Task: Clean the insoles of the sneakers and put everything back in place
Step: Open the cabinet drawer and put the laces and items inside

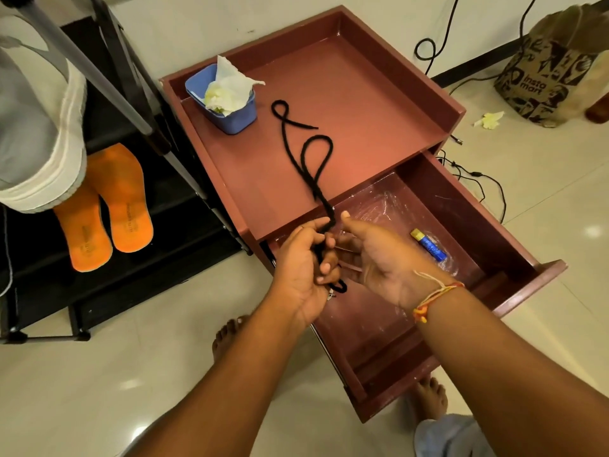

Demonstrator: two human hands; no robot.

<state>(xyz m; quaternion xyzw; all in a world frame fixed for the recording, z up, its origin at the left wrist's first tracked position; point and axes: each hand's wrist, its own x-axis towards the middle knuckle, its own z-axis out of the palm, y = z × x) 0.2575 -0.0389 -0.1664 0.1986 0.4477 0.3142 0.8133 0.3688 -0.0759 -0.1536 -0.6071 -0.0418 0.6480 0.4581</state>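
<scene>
A black shoelace (304, 153) lies in loops on the top of the red-brown cabinet (379, 103) and runs down into my left hand (304, 268), which is shut on its gathered end above the open drawer (494, 222). My right hand (379, 255) is beside it, palm up, fingers apart, thumb close to the lace. Two orange insoles (105, 206) lie side by side on the black shoe rack (43, 298) at the left. A grey and white sneaker (36, 127) sits on the rack above them.
A blue tub (235, 118) with crumpled tissue (227, 87) stands at the cabinet top's left. A blue and gold tube (428, 245) lies in the drawer. A printed paper bag (553, 74), black cables (474, 179) and a paper scrap (489, 119) are on the tiled floor. My bare feet are below.
</scene>
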